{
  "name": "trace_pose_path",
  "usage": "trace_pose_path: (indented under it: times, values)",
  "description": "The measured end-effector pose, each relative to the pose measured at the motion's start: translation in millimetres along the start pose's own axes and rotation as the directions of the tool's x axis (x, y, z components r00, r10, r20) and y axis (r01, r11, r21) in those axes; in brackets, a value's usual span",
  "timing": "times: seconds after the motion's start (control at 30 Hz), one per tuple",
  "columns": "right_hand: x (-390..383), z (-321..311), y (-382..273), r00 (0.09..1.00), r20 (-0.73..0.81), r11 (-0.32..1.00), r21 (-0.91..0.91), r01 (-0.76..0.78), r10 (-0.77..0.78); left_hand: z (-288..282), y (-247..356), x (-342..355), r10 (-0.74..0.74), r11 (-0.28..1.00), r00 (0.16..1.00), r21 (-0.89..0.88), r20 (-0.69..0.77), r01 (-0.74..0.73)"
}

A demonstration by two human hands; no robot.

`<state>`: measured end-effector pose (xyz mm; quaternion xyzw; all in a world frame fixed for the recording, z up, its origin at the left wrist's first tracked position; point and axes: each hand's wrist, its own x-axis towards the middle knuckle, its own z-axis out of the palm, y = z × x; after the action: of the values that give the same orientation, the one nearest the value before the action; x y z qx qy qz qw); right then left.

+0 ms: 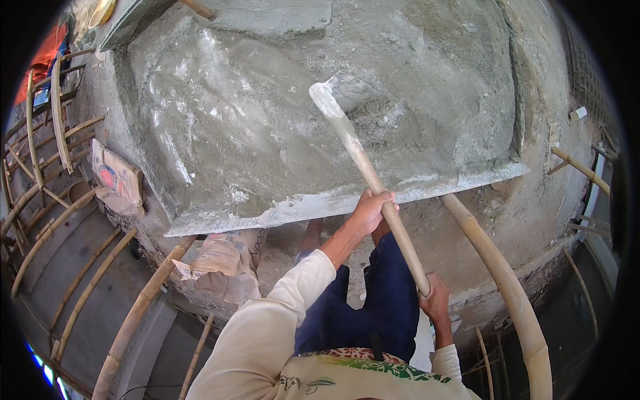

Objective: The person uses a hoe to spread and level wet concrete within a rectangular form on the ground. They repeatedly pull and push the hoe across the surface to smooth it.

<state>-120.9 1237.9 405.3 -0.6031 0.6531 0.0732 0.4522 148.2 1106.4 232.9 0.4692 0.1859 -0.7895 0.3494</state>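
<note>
Both my hands grip the wooden handle of a hoe (363, 162). My left hand (373, 210) wraps round the middle of the handle, and my right hand (435, 297) closes on its lower end. The handle slants up and to the left. Its whitish, crusted head rests in grey cement mix (267, 113), with the blade (350, 90) partly sunk in it. The mix fills a wide, shallow mixing trough (347, 200), whose pale front edge runs just ahead of my legs.
A bamboo pole (500, 267) rises on the right, another (143, 300) on the left. Crumpled cement bags (230, 260) lie by the trough's front left, and one more paper bag (119, 179) at its left side. Bamboo scaffolding (47, 153) stands far left. A wooden stick (198, 8) shows at the back.
</note>
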Motion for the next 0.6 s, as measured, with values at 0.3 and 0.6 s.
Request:
trace_pose_path:
  times: [0.3, 0.6]
  values:
    - [243, 103, -183, 0.977, 0.14, 0.929, 0.355, 0.104, -0.162, -112, 306, 67, 0.508, 0.766, 0.741, 0.624, -0.44, -0.155]
    - [142, -112, -109, 0.967, 0.228, 0.985, -0.107, 0.139, -0.112, -132, 115, 115, -0.034, 0.999, 0.797, 0.0, -0.603, 0.043]
